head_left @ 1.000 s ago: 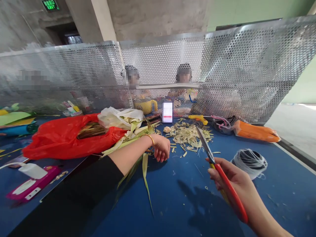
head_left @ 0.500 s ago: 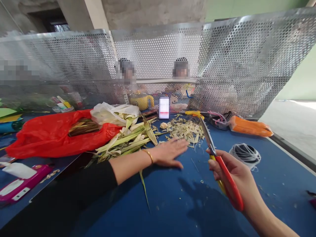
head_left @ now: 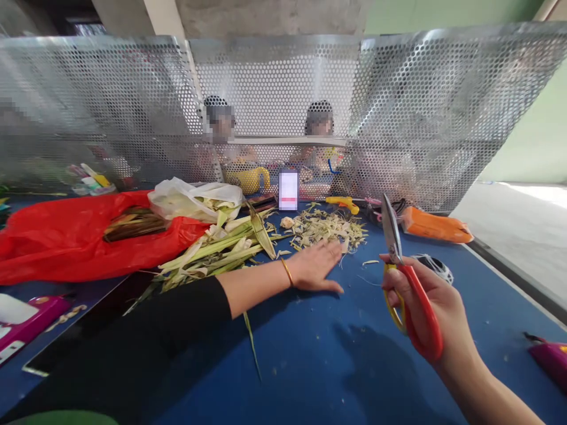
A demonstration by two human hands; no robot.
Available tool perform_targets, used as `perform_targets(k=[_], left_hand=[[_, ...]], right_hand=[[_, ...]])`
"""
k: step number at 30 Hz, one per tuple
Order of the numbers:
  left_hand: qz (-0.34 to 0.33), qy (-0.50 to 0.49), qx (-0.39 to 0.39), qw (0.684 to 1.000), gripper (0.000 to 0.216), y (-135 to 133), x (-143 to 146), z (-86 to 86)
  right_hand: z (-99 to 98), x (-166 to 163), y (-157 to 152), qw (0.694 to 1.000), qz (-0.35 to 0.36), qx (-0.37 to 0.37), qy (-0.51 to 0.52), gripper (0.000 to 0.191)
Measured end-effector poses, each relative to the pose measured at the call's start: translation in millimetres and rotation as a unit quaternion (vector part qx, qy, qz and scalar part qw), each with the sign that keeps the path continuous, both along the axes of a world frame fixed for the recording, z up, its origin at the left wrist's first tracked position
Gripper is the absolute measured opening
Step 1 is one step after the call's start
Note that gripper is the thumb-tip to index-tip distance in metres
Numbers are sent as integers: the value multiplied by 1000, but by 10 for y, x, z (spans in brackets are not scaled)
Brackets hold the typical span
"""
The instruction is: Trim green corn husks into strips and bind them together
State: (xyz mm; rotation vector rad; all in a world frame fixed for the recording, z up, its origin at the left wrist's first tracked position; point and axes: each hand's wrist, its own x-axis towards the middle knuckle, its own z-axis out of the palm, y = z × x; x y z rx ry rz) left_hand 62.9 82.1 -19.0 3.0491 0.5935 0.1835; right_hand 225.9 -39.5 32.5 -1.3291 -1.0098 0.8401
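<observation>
1. Spreading flat on the tabletop (head_left: pixel 301 360), the left hand (head_left: pixel 315 267) holds nothing; fingers slightly apart, tips at the near edge of the pale shreds (head_left: pixel 325 227).
2. Right-hand fingers clamped round the handles of the scissors (head_left: pixel 392 233), blades together, pointing up and away; right hand (head_left: pixel 443 307) raised off the table.
3. Change: a second ago the left fingers were curled beside the husk strips (head_left: pixel 221 251); now they lie flat. Judged meaning: that hand is attending to the shreds, with the scissors held out of use.
4. Husk strips: left of the left fingers, just beyond the forearm. Red bag (head_left: pixel 66 236) farther left.
5. Cord ball (head_left: pixel 438 270): just behind the right-hand fingers, partly hidden.
6. Edges: perforated screen (head_left: pixel 274 88) bounds the far side, past the shreds; table edge runs beyond the right hand. Room to move: nearward of the left fingers.
</observation>
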Motion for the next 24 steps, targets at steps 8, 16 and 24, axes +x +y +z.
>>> perform_targets(k=[8, 16, 24], left_hand=[[-140, 0, 27, 990, 81, 50, 472, -93], [24, -48, 89, 995, 68, 427, 205, 34], [39, -39, 60, 997, 48, 312, -194, 137]], right_hand=[[8, 42, 3, 1000, 1, 20, -15, 49], [106, 58, -26, 998, -31, 29, -54, 42], [-24, 101, 53, 989, 27, 9, -147, 51]])
